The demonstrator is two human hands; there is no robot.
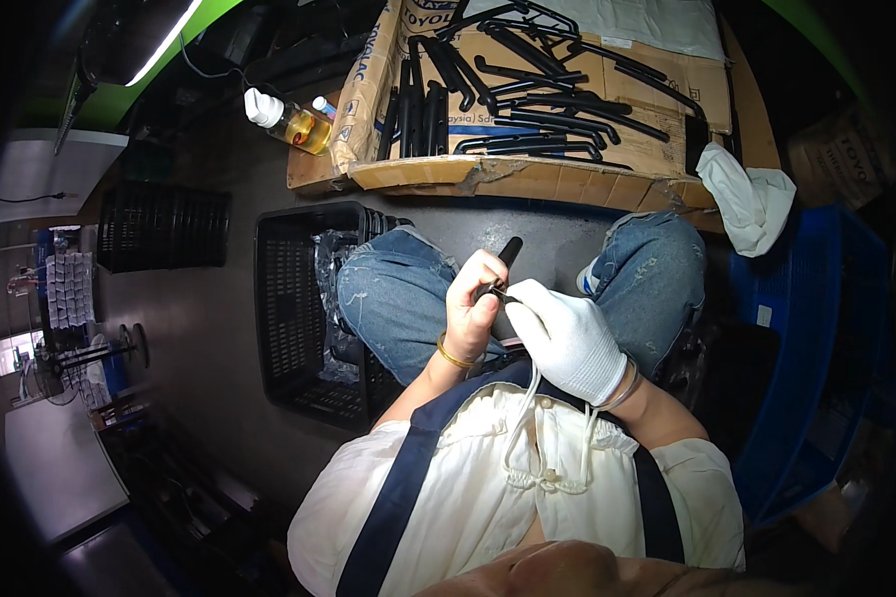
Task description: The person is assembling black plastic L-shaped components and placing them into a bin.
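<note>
Cream top with gathered hem and a white drawstring hanging at centre. Dark navy straps run either side of the drawstring. Faded, distressed blue jeans above the top. White knit glove on right hand, thin bangles at that wrist. Left hand bare, gold bangle at its wrist. A white-and-blue shoe shows beside the right knee.

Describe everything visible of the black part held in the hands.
The black part is a slim, rod-like piece with a rounded upper end, matte and plastic-looking. It points up and slightly right, over the lap between the knees. The bare left hand wraps its lower length; the white-gloved right hand pinches it near the middle. Its lower end is hidden by the hands. It looks like the black pieces in the cardboard box ahead.
</note>
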